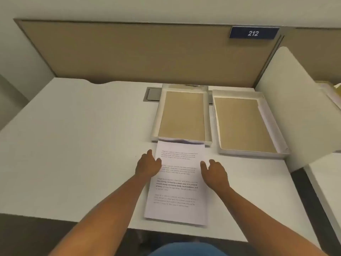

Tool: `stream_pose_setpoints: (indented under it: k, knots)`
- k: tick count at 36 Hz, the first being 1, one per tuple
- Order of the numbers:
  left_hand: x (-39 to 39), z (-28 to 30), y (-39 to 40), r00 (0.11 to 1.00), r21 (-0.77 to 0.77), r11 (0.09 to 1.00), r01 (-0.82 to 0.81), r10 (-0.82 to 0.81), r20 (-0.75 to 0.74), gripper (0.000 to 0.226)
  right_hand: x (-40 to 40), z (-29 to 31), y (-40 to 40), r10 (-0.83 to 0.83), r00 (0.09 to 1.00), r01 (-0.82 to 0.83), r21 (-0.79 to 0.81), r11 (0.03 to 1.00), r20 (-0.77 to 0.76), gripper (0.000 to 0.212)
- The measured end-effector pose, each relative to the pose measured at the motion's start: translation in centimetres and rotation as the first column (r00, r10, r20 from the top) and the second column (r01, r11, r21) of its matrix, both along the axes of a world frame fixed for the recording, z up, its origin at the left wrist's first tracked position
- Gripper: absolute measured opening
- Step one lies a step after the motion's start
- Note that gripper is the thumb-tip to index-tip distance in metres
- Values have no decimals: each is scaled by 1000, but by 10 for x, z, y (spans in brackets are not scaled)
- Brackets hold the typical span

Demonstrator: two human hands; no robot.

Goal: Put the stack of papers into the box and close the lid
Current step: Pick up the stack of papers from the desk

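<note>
A stack of printed white papers [178, 183] lies on the white desk near its front edge. My left hand [148, 164] rests at the stack's left edge, thumb on the top sheet. My right hand [215, 173] sits at the right edge, fingers apart, thumb on the paper. Just beyond the stack are two shallow white trays with brown insides: one [181, 115] directly behind the papers, its front rim touching the stack's far end, and another [243, 122] to its right. Which is box and which is lid I cannot tell.
A tan partition panel [129, 52] with a blue "212" sign [253, 33] stands behind the desk. A grey cable slot [153, 95] is set in the desk left of the trays. A white side divider [295, 108] rises at the right.
</note>
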State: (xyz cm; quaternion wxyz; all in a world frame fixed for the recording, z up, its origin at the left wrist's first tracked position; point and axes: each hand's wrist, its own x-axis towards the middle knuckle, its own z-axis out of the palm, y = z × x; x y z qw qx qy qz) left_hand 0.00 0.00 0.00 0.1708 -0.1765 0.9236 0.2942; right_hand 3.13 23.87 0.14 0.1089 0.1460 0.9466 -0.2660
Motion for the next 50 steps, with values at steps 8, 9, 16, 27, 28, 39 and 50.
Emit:
stream_pose_setpoints:
  k: [8,9,16,27,28,39,50]
  knots:
    - [4,-14,-13,989,44,999,13,-20,150,36,3,-17,-11,-222,960,261,-254,931,172,36]
    - [3,-16,-14,988,42,999,11,-17,152,35,1,-19,-10,-247,948,298,-293,909,200,35]
    - [2,-25,-16,993,26,999,20,-23,117,39,-16,-16,-1,-349,845,532,-563,633,405,30]
    - [6,-28,-13,995,-29,999,31,-28,96,38,-10,-23,-10,-166,906,413,-722,555,390,33]
    - [7,-28,-13,995,-29,999,30,-27,97,38,-9,-24,-10,-161,912,398,-724,564,376,32]
    - [16,-23,-20,936,473,813,-340,339,90,62,1,6,-11,-48,999,34,-693,720,-1,26]
    - [12,30,-16,969,942,252,-221,162,184,58,-15,64,-1,-10,980,-156,-794,588,-200,39]
